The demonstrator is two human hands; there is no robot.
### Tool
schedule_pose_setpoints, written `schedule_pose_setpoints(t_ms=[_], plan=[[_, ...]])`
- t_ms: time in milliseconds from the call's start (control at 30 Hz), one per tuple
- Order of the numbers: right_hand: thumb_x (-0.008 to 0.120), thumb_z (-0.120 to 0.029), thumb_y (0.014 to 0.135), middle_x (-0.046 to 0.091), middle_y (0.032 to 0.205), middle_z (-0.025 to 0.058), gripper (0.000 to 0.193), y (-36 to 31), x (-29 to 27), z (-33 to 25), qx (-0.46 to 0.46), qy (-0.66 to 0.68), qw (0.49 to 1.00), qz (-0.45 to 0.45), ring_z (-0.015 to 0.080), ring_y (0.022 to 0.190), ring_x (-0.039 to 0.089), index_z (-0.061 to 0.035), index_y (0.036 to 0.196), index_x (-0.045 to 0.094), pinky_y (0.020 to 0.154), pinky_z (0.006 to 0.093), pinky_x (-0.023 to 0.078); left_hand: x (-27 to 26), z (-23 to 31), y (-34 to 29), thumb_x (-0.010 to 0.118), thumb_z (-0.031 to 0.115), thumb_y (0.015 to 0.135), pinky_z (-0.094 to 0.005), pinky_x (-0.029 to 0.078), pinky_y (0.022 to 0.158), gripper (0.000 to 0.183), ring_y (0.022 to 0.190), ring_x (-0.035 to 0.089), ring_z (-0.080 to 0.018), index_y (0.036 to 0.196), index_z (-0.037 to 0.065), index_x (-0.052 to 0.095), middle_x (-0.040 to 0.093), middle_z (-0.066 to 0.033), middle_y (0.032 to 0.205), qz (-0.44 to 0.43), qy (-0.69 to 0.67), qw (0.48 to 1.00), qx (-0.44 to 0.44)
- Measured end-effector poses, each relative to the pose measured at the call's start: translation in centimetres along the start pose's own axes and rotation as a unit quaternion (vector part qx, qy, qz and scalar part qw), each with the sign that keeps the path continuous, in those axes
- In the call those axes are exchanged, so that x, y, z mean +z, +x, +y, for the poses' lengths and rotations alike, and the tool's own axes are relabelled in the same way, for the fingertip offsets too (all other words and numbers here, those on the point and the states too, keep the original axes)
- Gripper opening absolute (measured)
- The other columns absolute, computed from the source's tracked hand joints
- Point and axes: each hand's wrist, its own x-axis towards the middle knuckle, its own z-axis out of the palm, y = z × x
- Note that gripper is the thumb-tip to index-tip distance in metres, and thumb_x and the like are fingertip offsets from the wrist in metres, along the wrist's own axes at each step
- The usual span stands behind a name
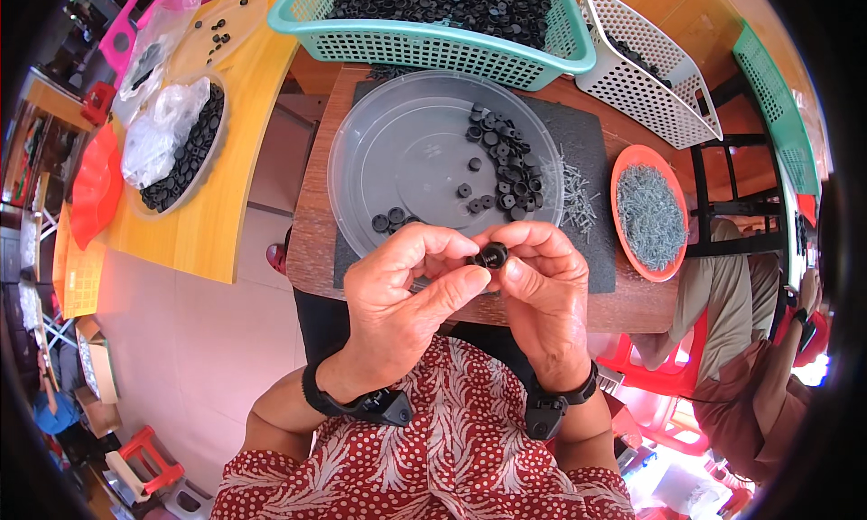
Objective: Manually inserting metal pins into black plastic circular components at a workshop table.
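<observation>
My left hand [406,290] and my right hand [542,285] meet in front of my chest, both pinching one small black round plastic part [492,254] between thumbs and fingertips. Just beyond them lies a clear round plastic tray [397,159] on a dark mat [591,149]. A heap of the same black parts [506,163] sits at the tray's right side, with a few loose ones near its front edge. Both wrists wear black bands.
A small wooden table [316,222] holds the mat, loose metal pins [573,190] and an orange dish of pins [648,208]. A teal basket of black parts [433,18] and a white basket [646,64] stand behind. A person sits at right [741,339].
</observation>
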Motion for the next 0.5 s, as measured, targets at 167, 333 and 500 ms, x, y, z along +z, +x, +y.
schedule_pose_setpoints(t_ms=[167, 333, 500], plan=[[0.064, -0.001, 0.082, 0.064, 0.103, 0.0146, 0.023, 0.02, -0.10, 0.02, -0.003, -0.006, 1.000, -0.008, 0.0127, 0.086, 0.060, 0.0031, 0.104, 0.060, 0.079, 0.0253, 0.048, 0.01, -0.28, 0.02, 0.069, 0.003, 0.080, -0.0193, 0.048, 0.065, 0.016, 0.075, 0.058, -0.0057, 0.093, -0.002, 0.060, 0.062, -0.0034, 0.084, 0.013, 0.030, 0.999, 0.018], [0.063, 0.000, 0.082, 0.064, 0.103, 0.0140, 0.023, 0.06, -0.02, 0.09, -0.005, 0.000, 1.000, -0.014, 0.0149, 0.091, 0.060, 0.0034, 0.104, 0.060, 0.083, 0.0276, 0.048, 0.10, -0.45, 0.03, 0.069, 0.003, 0.080, -0.0201, 0.048, 0.064, 0.016, 0.074, 0.058, -0.0061, 0.092, -0.002, 0.060, 0.062, -0.0034, 0.085, 0.020, 0.041, 0.999, 0.025], [0.062, 0.002, 0.082, 0.064, 0.102, 0.0140, 0.022, 0.04, -0.06, 0.22, -0.012, -0.008, 1.000, -0.010, 0.0162, 0.092, 0.061, 0.0040, 0.104, 0.060, 0.086, 0.0294, 0.048, 0.01, -0.71, 0.05, 0.070, 0.003, 0.079, -0.0202, 0.048, 0.064, 0.017, 0.073, 0.058, -0.0065, 0.092, -0.002, 0.060, 0.061, -0.0038, 0.084, 0.023, 0.076, 0.996, 0.048]])
